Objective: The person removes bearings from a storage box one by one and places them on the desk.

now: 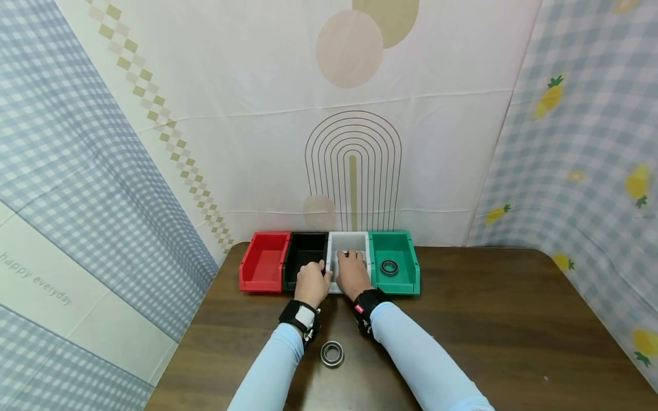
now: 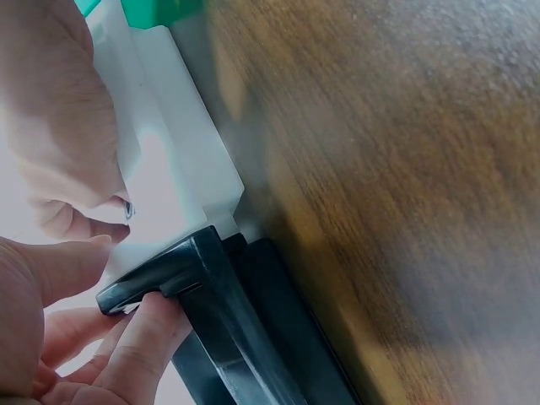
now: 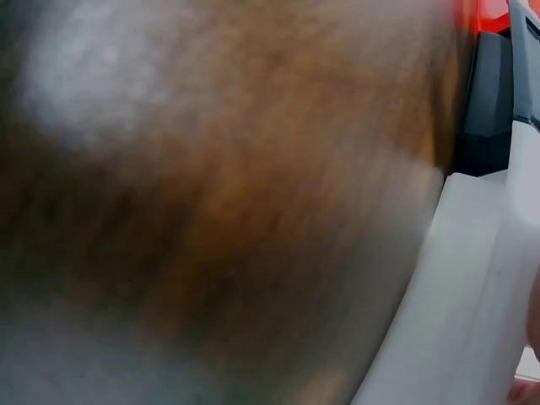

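Observation:
Four joined open bins stand in a row in the head view: red [image 1: 264, 260], black [image 1: 305, 248], white [image 1: 348, 240] and green [image 1: 408, 274]. My left hand [image 1: 311, 283] grips the side wall of the black bin beside the white one, its thumb [image 2: 72, 261] on one side and fingers [image 2: 143, 346] on the other. Inside the white bin, my right hand [image 1: 353, 275] curls its fingers around a ring bearing [image 2: 128, 211], mostly hidden by the hand. Another bearing [image 1: 389, 267] lies in the green bin.
On the brown wooden table [image 1: 488, 319], a larger metal bearing [image 1: 332, 354] lies between my forearms, in front of the bins. A patterned cloth [image 1: 247, 165] hangs right behind the bins, with checked cloths at both sides.

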`<action>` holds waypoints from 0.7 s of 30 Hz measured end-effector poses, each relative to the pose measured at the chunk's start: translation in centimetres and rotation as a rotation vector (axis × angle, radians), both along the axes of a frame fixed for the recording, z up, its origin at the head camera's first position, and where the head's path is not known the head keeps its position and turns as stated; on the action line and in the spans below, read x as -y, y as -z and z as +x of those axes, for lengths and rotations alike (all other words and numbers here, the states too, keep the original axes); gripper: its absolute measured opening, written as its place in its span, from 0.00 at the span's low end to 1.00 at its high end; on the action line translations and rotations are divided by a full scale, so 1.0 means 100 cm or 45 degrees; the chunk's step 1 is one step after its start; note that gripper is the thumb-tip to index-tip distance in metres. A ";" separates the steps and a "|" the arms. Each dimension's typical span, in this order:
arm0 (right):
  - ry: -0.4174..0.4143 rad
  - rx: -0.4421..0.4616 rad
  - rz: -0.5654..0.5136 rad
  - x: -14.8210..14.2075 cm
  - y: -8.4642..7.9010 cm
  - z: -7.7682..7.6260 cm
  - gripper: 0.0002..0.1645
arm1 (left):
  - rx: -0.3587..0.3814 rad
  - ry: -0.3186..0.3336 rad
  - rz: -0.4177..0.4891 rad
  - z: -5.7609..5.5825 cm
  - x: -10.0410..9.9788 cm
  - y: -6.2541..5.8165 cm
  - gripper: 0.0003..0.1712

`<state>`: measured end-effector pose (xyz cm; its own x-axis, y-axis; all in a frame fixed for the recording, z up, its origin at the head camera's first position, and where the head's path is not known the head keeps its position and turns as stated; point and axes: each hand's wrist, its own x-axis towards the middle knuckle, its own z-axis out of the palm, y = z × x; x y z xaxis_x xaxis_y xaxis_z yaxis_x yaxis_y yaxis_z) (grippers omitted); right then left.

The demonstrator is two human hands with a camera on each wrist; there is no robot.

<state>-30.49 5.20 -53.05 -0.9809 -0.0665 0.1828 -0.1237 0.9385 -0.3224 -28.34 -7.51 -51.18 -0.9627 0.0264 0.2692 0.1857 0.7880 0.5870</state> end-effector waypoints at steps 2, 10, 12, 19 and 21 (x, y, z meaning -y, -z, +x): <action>-0.005 -0.024 0.012 0.000 0.001 0.001 0.39 | 0.046 -0.003 0.030 0.008 -0.002 -0.012 0.24; -0.023 -0.087 0.027 0.000 0.002 0.003 0.42 | 0.025 -0.020 -0.013 0.007 -0.003 -0.008 0.23; -0.027 -0.086 0.021 0.000 0.002 0.005 0.42 | 0.018 -0.017 -0.013 0.007 -0.003 -0.007 0.22; -0.066 -0.110 -0.009 -0.003 0.000 0.011 0.42 | 0.029 -0.015 -0.012 0.008 -0.002 -0.008 0.23; -0.091 -0.122 -0.014 -0.004 -0.004 0.014 0.42 | 0.027 -0.017 -0.011 0.007 -0.002 -0.009 0.23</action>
